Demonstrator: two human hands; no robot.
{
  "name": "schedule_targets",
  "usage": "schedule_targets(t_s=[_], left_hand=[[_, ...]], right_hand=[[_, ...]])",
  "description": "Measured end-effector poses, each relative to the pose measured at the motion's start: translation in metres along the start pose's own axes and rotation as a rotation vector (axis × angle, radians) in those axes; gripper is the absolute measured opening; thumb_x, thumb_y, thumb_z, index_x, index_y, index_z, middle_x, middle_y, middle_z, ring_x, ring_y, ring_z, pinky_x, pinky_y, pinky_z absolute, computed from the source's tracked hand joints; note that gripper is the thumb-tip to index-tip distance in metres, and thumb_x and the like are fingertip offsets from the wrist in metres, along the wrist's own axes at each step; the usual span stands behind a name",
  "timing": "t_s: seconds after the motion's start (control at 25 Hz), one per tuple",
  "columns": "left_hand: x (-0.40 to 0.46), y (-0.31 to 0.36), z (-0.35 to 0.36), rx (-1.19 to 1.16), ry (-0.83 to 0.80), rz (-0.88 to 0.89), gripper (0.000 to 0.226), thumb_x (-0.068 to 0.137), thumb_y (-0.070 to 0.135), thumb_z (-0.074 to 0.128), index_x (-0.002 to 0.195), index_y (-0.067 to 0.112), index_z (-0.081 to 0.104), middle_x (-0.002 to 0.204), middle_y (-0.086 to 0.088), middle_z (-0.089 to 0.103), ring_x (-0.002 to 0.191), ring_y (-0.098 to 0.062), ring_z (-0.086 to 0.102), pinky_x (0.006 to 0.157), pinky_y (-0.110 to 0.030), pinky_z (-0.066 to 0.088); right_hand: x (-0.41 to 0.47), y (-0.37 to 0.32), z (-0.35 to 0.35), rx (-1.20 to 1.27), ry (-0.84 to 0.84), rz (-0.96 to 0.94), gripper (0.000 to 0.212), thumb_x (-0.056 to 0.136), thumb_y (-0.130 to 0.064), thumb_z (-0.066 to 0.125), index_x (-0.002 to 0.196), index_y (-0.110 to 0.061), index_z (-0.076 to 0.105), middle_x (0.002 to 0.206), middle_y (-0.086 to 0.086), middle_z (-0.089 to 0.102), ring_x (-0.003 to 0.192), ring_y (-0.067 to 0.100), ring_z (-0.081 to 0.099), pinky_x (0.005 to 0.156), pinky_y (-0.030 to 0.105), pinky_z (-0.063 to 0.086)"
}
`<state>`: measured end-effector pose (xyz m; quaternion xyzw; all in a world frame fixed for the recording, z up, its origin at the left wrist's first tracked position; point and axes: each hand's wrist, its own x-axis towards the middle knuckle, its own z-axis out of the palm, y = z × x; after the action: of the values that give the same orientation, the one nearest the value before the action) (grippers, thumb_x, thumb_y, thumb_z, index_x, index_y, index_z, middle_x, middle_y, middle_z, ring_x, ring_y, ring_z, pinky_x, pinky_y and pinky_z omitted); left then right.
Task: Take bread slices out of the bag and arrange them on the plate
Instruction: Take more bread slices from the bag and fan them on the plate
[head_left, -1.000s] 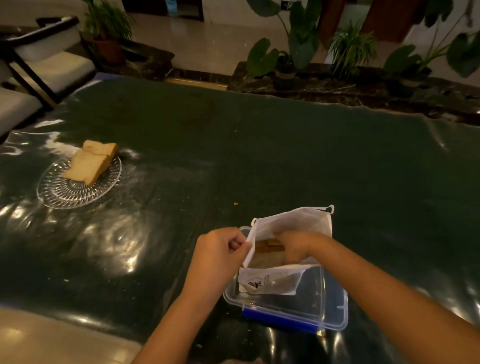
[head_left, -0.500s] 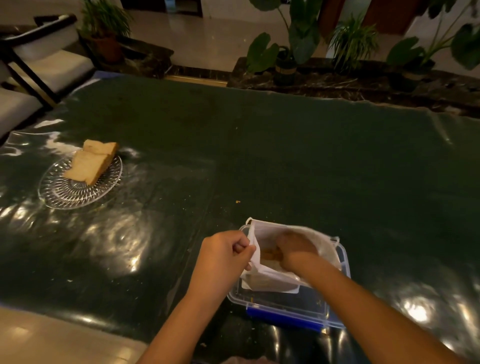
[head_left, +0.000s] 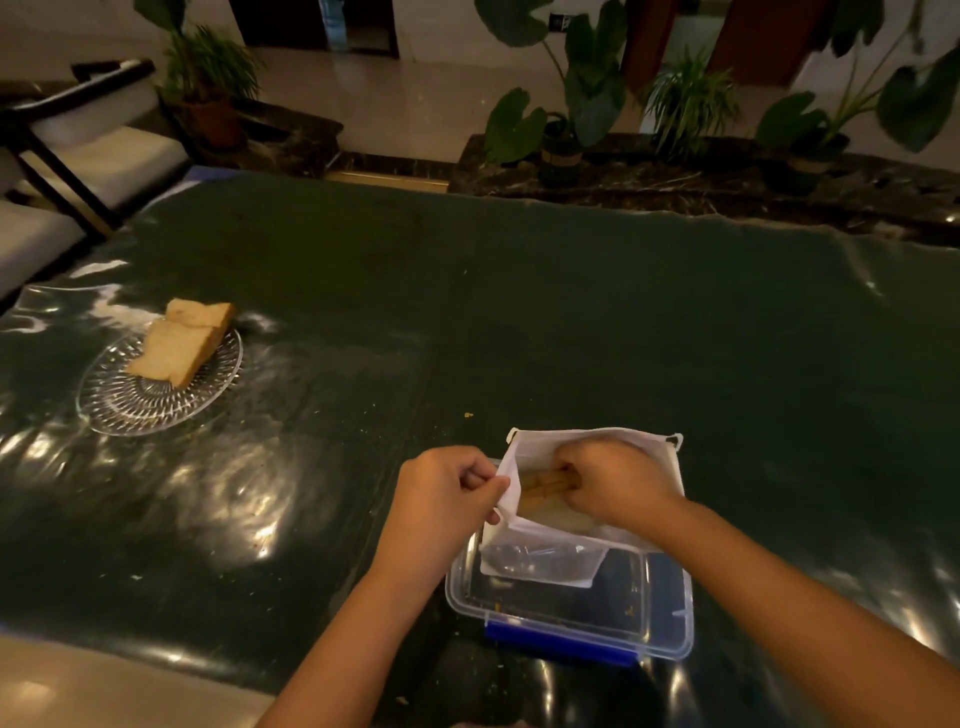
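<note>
Bread slices (head_left: 179, 344): two on plate (head_left: 130, 410). Left hand (head_left: 441, 493) pinches bag (head_left: 540, 558) edge; right hand (head_left: 608, 480) grips slices inside.

No lettering, number or brand can be read anywhere. The white plastic bread bag (head_left: 540, 558), pinched between the hands, carries no print sharp enough to make out in this dim light.

White bag (head_left: 540, 558), ribbed clear plate (head_left: 150, 405)

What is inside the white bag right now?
The right hand reaches into the white bag, fingers on bread slices. How many slices remain is hidden by the hand and bag.
</note>
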<state>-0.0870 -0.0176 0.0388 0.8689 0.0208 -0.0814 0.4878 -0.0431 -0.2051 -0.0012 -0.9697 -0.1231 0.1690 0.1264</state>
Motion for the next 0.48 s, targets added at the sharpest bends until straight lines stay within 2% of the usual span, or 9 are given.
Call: schedule_targets(t_s=[0.12,0.28,0.48], left_hand=[[0.007,0.005,-0.002,0.036,0.012,0.026,0.010,0.078,0.016,0.069,0.069,0.019,0.069,0.056,0.004,0.068,0.051,0.003,0.062,0.048,-0.003,0.042],[0.014,0.010,-0.003,0.069,0.015,0.047,0.008,0.077,0.016,0.071,0.071,0.022,0.070,0.063,0.006,0.068,0.058,0.005,0.062,0.048,-0.003,0.042],[0.016,0.018,0.002,0.108,0.007,0.062,0.016,0.078,0.013,0.068,0.070,0.027,0.066,0.066,0.007,0.067,0.061,0.001,0.063,0.051,-0.010,0.046]], right_hand=[[-0.016,-0.001,-0.033,0.054,0.065,-0.057,0.015,0.081,-0.031,0.063,0.094,-0.025,0.066,0.090,-0.005,0.068,0.078,0.010,0.061,0.070,0.023,0.051],[-0.039,0.005,-0.067,0.147,0.139,-0.081,0.009,0.079,-0.026,0.065,0.087,-0.029,0.066,0.077,-0.010,0.066,0.071,0.004,0.061,0.068,0.027,0.055],[-0.051,0.010,-0.092,0.230,0.196,-0.105,0.014,0.077,-0.022,0.067,0.084,-0.034,0.064,0.075,-0.012,0.065,0.072,-0.001,0.062,0.064,0.021,0.055]])
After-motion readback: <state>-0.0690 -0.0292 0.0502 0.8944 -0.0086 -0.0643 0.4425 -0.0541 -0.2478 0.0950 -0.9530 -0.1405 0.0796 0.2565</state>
